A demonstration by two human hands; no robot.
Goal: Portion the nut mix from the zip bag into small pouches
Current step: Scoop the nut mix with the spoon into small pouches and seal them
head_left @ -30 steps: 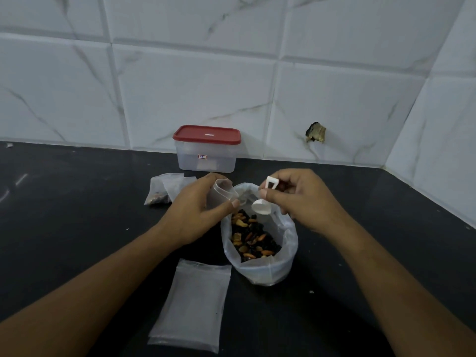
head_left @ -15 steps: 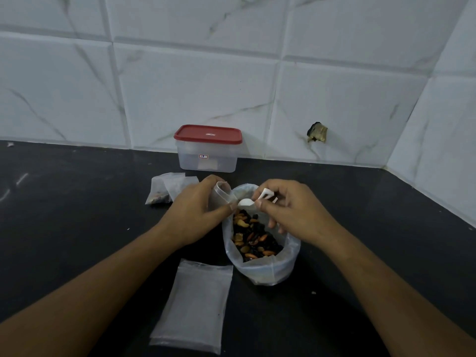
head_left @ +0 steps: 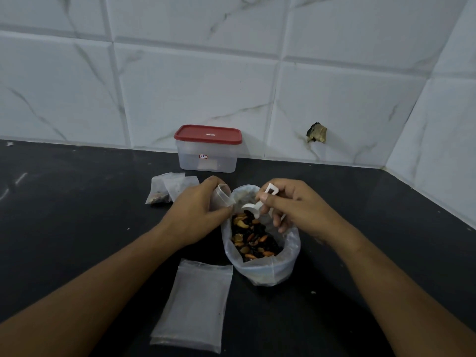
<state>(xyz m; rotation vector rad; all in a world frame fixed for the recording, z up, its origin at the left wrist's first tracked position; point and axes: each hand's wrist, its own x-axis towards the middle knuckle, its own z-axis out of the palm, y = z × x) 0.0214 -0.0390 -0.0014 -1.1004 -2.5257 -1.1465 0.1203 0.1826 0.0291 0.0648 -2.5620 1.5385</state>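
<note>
Scooping step. Gripping an open small pouch (head_left: pixel 223 198) in the left hand (head_left: pixel 195 215), just left of the zip bag (head_left: pixel 260 270) standing on the tabletop (head_left: pixel 77 215); pinching a white scoop (head_left: pixel 253 207) in the right hand (head_left: pixel 292 210) above the nut mix (head_left: pixel 252 239). Next, probably: dip, fill, tip into pouch.

2 bare forearms show: left forearm (head_left: pixel 103 287) comes in from lower left of frame, right forearm (head_left: pixel 386 284) from lower right, both uncovered up to the frame edge. Left hand (head_left: pixel 195 217) & right hand (head_left: pixel 296 210), mid-frame, bare too. Nails look short; finer detail too dim to tell.
</note>
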